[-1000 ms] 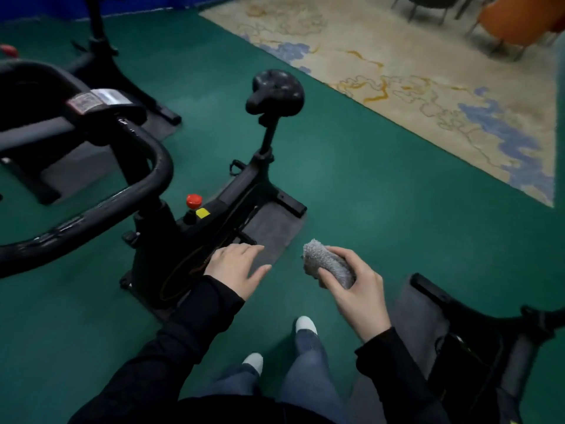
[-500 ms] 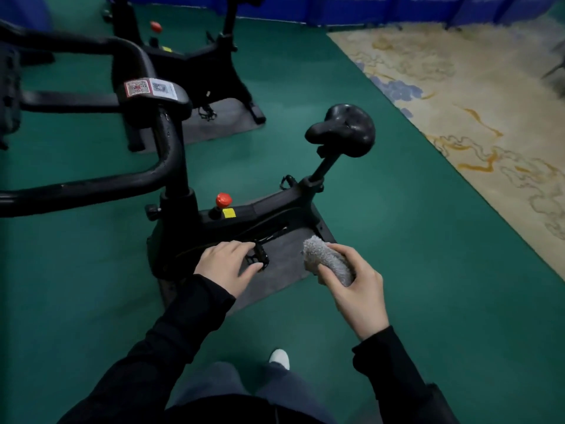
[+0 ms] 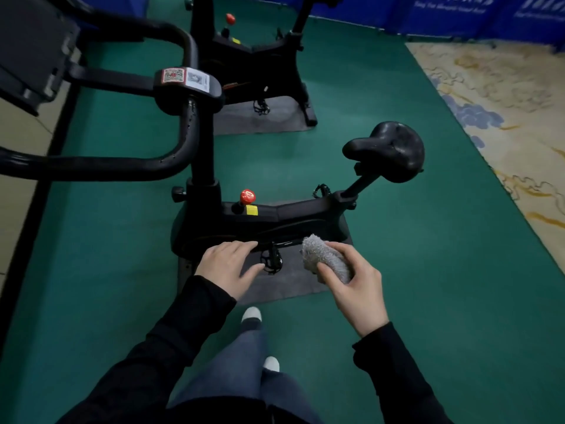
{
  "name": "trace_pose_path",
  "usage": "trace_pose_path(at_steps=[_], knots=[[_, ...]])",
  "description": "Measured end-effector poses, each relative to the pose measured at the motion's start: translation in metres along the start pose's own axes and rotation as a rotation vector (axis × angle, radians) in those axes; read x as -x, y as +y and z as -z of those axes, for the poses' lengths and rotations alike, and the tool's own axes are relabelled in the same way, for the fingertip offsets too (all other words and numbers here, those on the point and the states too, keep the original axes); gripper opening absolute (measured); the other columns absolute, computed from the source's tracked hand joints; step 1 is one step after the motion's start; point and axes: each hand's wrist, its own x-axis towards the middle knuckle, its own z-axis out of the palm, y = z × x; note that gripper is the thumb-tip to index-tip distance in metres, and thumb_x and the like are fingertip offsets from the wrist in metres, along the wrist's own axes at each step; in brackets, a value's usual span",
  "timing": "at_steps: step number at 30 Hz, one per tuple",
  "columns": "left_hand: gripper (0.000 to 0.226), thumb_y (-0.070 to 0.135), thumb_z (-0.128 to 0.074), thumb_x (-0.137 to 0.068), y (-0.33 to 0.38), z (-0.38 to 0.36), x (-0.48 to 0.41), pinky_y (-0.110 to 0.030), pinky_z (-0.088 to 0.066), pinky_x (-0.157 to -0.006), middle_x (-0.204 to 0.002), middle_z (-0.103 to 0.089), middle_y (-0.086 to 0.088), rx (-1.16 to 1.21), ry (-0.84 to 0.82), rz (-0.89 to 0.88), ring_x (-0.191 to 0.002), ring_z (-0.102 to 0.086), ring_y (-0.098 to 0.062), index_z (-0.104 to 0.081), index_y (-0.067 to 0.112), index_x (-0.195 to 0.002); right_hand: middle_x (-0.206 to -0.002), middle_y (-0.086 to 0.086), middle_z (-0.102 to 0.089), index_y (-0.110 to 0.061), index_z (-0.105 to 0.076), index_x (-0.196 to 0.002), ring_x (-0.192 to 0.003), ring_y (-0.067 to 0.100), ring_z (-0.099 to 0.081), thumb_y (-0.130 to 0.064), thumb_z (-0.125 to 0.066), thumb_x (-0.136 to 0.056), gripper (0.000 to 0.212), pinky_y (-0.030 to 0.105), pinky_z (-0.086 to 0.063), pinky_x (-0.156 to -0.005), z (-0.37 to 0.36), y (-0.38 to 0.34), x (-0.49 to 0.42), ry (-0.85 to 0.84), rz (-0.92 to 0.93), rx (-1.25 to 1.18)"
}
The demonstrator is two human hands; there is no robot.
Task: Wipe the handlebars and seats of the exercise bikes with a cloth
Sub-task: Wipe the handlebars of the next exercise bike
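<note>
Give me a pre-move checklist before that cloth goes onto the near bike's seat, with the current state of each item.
1. Cloth in hand: ok, the right hand grips it, bunched up.
2. Left hand free: ok, open and holding nothing.
3. Seat reachable and uncovered: ok, it stands bare, ahead and to the right of the cloth.
4. Handlebars in view for the following step: ok, on the left, nothing lying on them.
5. Cloth damp or clean enough: cannot tell.
6. Footing: ok, both shoes stand on the green floor, short of the grey mat.
</note>
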Motion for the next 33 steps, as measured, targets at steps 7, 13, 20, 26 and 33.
trace_pose_path(at_steps=[7,13,20,26,33], knots=[[0.052,0.049,-0.043,-0.094,-0.015,0.003,-0.038,-0.027,-0.028,-0.106,-0.135,-0.052,0.006,-0.028,0.015,0.033,-0.127,-0.043,-0.013,-0.043,0.022,-0.139,-0.098,-0.02,-0.069,-0.03,-0.066,-0.106,-0.09,-0.002,-0.064,-0.013,-0.072,-0.08,0.031,0.023,-0.054,-0.08,-0.017,-0.006,-0.058,-0.059,0.041,-0.014],[0.052,0.05,-0.042,-0.094,-0.026,0.008,-0.071,-0.026,-0.026,-0.104,-0.133,-0.053,0.006,-0.016,0.023,0.047,-0.126,-0.044,-0.014,-0.043,0.022,-0.138,-0.099,-0.017,-0.069,-0.028,-0.066,-0.106,-0.09,-0.004,-0.063,-0.013,-0.073,-0.08,0.031,0.012,-0.048,-0.079,-0.03,-0.016,-0.106,-0.05,0.092,-0.01],[0.053,0.049,-0.04,-0.095,-0.045,0.018,-0.077,-0.025,-0.029,-0.104,-0.136,-0.052,0.005,0.01,0.037,0.175,-0.126,-0.044,-0.013,-0.041,0.021,-0.139,-0.1,-0.017,-0.069,-0.025,-0.066,-0.106,-0.092,-0.006,-0.062,-0.012,-0.073,-0.08,0.03,0.006,-0.044,-0.08,-0.041,-0.033,-0.152,-0.141,0.195,-0.029],[0.052,0.047,-0.042,-0.095,-0.06,0.027,-0.066,-0.029,-0.035,-0.103,-0.138,-0.05,0.003,0.13,0.093,0.434,-0.125,-0.046,-0.015,-0.041,0.02,-0.14,-0.098,-0.027,-0.066,-0.029,-0.065,-0.104,-0.091,-0.011,-0.061,-0.012,-0.074,-0.08,0.031,0.001,-0.04,-0.076,-0.056,-0.047,-0.192,-0.294,0.31,-0.043],[0.052,0.048,-0.04,-0.095,-0.057,0.034,-0.049,-0.028,-0.034,-0.103,-0.136,-0.052,0.001,0.182,0.269,0.791,-0.124,-0.046,-0.017,-0.041,0.021,-0.139,-0.097,-0.027,-0.067,-0.033,-0.062,-0.104,-0.087,-0.007,-0.063,-0.011,-0.073,-0.082,0.034,0.006,-0.046,-0.074,-0.062,-0.083,-0.239,-0.452,0.505,-0.143]])
